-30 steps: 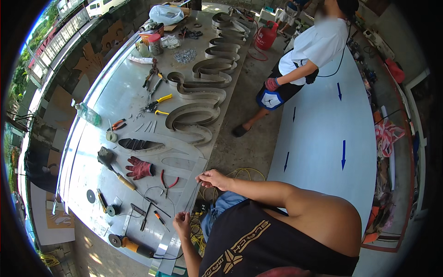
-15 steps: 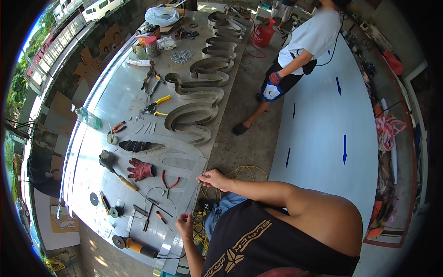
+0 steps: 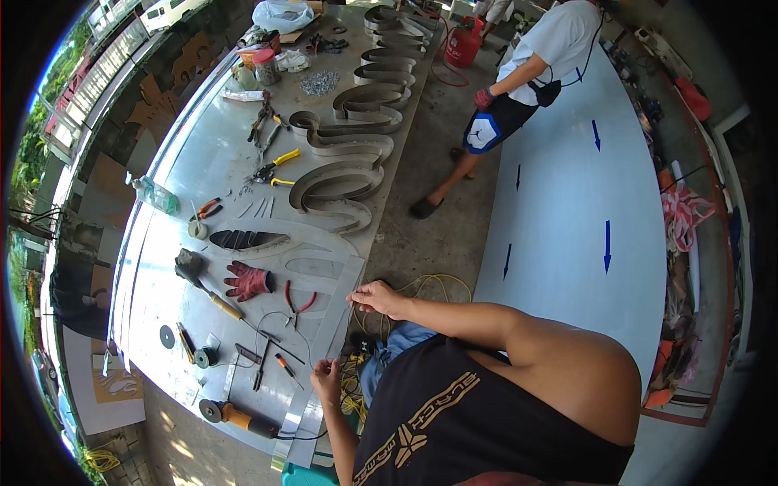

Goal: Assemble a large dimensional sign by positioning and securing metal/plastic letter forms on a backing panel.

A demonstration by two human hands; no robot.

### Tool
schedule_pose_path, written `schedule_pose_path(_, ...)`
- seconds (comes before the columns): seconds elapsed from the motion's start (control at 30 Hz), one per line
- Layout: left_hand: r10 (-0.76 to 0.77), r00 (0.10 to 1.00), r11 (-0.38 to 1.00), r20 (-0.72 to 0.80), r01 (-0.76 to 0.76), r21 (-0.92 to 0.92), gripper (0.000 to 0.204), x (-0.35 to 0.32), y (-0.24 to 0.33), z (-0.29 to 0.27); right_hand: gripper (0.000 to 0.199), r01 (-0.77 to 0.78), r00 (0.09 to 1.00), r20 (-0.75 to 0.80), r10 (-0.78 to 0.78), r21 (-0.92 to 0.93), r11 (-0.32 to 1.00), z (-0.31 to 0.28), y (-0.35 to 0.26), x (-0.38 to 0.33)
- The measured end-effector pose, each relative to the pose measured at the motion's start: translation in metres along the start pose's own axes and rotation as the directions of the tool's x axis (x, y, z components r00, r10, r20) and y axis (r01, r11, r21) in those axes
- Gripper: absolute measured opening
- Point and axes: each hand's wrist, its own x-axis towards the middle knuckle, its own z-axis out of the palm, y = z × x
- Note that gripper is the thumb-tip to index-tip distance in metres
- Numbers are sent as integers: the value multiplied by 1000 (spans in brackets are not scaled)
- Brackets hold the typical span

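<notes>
My left hand is at the table's near edge, its fingertips pinched together. Farther along that edge, my right hand is also closed in a pinch. A thin wire loops over the sheet metal toward my left hand, and a fine strand seems to run between both hands; it is barely visible. Close by lie red-handled pliers, a small orange-handled screwdriver, a soldering iron with a wooden handle, a red glove and a black spool.
An angle grinder lies at the table's near-left corner. Curved metal strip letters line the right edge, with cutters beside them. A co-worker stands across the aisle by a red gas tank. A large pale sheet lies to the right.
The whole view has shifted slightly. My hands keep nearly the same pinched poses at the table edge. The co-worker's body and legs have changed position a little.
</notes>
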Motion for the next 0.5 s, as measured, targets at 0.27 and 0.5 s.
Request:
schedule_pose_path(0.27,-17,1000,993,11,15,118,19,-4,5,-6,24,-9,997,-78,9,7,1000,3,13,5)
schedule_pose_path(0.5,-106,993,994,-47,105,-20,22,1,-28,0,14,31,978,-210,-3,130,991,16,17,24)
